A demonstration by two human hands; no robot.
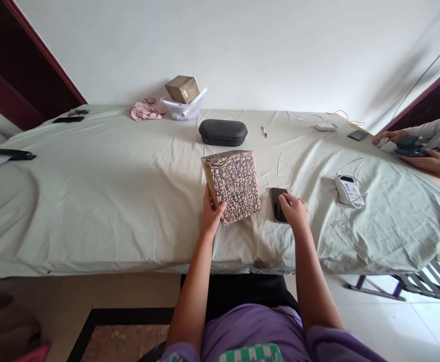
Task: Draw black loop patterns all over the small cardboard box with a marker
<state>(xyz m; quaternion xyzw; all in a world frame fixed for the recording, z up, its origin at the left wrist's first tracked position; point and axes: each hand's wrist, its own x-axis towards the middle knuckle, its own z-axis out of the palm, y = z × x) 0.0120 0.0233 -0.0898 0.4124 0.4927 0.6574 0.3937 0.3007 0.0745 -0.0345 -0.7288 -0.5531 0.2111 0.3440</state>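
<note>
Left hand [211, 210] clasps the scribbled box [234, 185] on the desk [92, 201]; right hand [294, 210] lies flat and unclenched on the phone [276, 197]: steady both before lifting.

Tan box [234, 185], black scribble pattern; black phone [278, 203]; black case [223, 132]; pale green sheet [103, 201]; pink cloth [146, 108].

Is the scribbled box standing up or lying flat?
Standing up, a bit tilted. The box rests on its lower edge on the sheet, its top edge raised, with the left hand gripping its side.
</note>
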